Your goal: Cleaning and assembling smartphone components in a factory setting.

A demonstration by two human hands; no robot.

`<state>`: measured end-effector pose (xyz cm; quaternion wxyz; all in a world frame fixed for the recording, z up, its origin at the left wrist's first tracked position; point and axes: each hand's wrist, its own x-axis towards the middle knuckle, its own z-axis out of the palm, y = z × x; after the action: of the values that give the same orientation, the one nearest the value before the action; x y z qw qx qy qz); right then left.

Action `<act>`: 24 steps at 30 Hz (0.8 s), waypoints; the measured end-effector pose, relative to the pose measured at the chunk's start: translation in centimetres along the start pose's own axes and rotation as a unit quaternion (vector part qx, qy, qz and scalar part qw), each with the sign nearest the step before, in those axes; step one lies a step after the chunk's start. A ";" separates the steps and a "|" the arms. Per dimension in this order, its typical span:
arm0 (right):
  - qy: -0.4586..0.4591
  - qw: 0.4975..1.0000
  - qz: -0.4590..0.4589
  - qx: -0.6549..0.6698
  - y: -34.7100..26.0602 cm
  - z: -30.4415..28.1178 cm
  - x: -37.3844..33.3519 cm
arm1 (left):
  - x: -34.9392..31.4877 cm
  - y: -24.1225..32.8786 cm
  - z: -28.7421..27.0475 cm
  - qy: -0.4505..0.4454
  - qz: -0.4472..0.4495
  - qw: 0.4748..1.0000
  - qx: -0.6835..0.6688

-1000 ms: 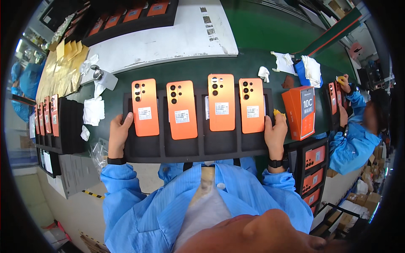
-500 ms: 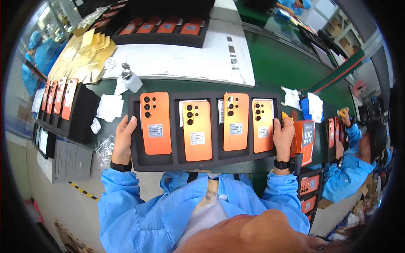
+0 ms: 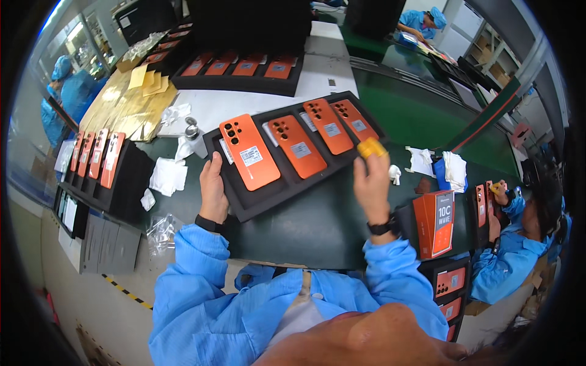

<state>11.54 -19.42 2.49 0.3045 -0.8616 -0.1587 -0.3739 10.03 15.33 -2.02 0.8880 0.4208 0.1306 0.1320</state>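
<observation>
A black foam tray (image 3: 332,165) holds several orange phones, backs up, with white labels and black camera rings; it is tilted, its right end farther away. The leftmost phone (image 3: 249,152) sits partly over its slot's edge. My left hand (image 3: 213,190) grips the tray's left end, thumb at the edge and the other fingers largely hidden. My right hand (image 3: 371,186) is closed on a small yellow pad (image 3: 372,147), perhaps a sponge or cloth, beside the tray's near right edge; whether it touches the tray I cannot tell.
A bottle with a metal cap (image 3: 194,135) and white wipes (image 3: 168,175) lie left of the tray. More phone trays stand at left (image 3: 116,180) and behind (image 3: 244,79). An orange box (image 3: 434,222) stands at right. A co-worker in blue (image 3: 510,262) sits farther right.
The tray has swung away from me, its right end rising toward the far side. My right hand has come off its right end and moved left with the yellow pad.
</observation>
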 end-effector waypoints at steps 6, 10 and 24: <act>-0.016 0.994 0.037 0.101 -1.4 2.3 -7.4 | 3.7 -3.6 3.1 0.046 -0.070 0.993 0.084; -0.040 0.984 0.008 0.176 -1.7 3.2 -7.2 | 6.7 -5.0 6.3 0.015 -0.086 0.979 0.183; -0.110 0.970 0.073 0.205 -0.4 3.3 -8.4 | 12.8 -13.9 22.5 -0.184 -0.076 0.921 0.336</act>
<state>7.47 -17.35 -5.34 0.4820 -0.8256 -0.2013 -0.2135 31.43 -4.77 -0.68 0.7101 0.7001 0.0332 -0.0670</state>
